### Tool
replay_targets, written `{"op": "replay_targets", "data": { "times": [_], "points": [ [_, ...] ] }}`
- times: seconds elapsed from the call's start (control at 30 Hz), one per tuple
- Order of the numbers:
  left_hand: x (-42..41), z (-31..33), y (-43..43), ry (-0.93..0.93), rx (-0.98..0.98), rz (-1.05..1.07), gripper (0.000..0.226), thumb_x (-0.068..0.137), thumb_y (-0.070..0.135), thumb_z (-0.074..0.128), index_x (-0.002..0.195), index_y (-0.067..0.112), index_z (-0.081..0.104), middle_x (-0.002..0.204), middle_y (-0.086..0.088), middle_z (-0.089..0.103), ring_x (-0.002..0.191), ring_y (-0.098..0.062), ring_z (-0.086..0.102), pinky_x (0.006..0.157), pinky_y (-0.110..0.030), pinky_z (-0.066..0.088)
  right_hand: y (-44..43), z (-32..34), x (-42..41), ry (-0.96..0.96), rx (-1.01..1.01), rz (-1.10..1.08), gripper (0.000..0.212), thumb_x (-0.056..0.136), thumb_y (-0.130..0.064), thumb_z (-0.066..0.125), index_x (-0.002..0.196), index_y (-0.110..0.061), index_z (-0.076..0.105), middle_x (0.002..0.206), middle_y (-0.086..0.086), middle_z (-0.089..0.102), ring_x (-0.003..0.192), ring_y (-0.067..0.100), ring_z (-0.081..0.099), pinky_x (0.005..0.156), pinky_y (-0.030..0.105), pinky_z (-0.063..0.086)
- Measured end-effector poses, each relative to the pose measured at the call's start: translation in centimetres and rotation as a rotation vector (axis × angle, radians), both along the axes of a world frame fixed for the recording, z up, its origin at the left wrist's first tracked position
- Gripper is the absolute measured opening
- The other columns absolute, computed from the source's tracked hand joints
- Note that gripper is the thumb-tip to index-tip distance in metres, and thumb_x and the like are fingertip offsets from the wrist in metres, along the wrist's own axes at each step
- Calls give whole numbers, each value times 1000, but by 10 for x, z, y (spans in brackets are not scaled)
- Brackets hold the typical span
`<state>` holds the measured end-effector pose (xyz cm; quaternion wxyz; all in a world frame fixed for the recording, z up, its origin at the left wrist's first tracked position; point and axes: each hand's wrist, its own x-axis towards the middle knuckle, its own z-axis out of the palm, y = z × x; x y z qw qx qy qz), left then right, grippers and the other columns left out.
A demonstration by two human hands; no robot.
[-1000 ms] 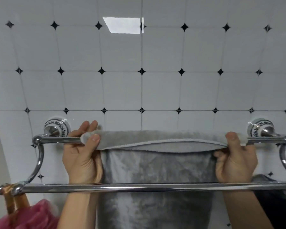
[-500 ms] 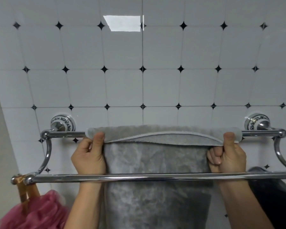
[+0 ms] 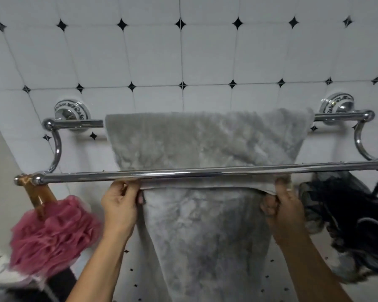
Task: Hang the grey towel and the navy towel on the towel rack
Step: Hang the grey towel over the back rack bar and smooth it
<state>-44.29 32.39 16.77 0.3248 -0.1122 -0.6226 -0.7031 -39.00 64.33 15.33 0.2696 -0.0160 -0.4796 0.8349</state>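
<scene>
Towel (image 3: 205, 144) hem pinched in left (image 3: 120, 205) and right (image 3: 284, 208) grip.

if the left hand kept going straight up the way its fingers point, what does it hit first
Probably the chrome front rail just above the left hand, which pinches the grey towel's edge; depth is unclear.

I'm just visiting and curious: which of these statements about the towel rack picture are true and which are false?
1. The grey towel hangs over the rack's upper rail. True.
2. Both hands grip the towel's front hem. True: left hand, right hand.
3. The pink bath pouf hangs at the right end. False: at the left.
4. The lower rail holds the towel. False: it is bare and crosses in front of the towel.
</scene>
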Motion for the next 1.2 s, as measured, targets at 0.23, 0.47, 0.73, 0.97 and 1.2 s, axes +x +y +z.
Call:
{"op": "replay_targets", "data": {
  "times": [0.23, 0.47, 0.73, 0.97, 1.2],
  "points": [
    [36, -74, -13, -224, -119, -94, 41, 86, 40, 61, 75, 1, 57, 49, 1, 51, 47, -9, 45, 47, -21, 36, 8, -85, 26, -282, -35, -27, 39, 97, -25, 55, 60, -14, 46, 46, 0, 38, 38, 12, 37, 39, 21, 32],
    [67, -145, -17, -516, -195, -123, 43, 89, 33, 64, 79, -7, 56, 52, -8, 52, 52, -19, 47, 55, -32, 38, 7, -143, 54, -413, -80, 68, 30, 100, -15, 47, 70, -13, 48, 45, -4, 38, 39, 11, 35, 39, 24, 31],
    [102, -208, -33, -780, -273, -87, 43, 85, 40, 69, 67, 5, 52, 55, -6, 55, 56, -22, 55, 53, -36, 50, 2, -216, 92, -780, 69, 27, 36, 94, -21, 60, 70, 6, 62, 43, 6, 36, 46, 20, 28, 50, 34, 25],
    [97, -191, -32, -881, -218, -223, 16, 84, 19, 75, 97, 18, 66, 86, 2, 74, 81, -19, 67, 72, -27, 52, 2, -194, 88, -1081, 279, -30, 55, 89, -45, 61, 69, 6, 66, 50, 15, 63, 42, 22, 47, 45, 23, 37],
    [90, -84, -33, -664, -242, -275, 31, 84, 17, 73, 109, 27, 56, 105, 8, 70, 91, -10, 69, 69, -22, 54, -4, -98, 95, -1010, 1029, 48, 40, 89, -37, 60, 76, 0, 63, 53, 6, 70, 46, 21, 66, 44, 23, 47]
  ]
}}
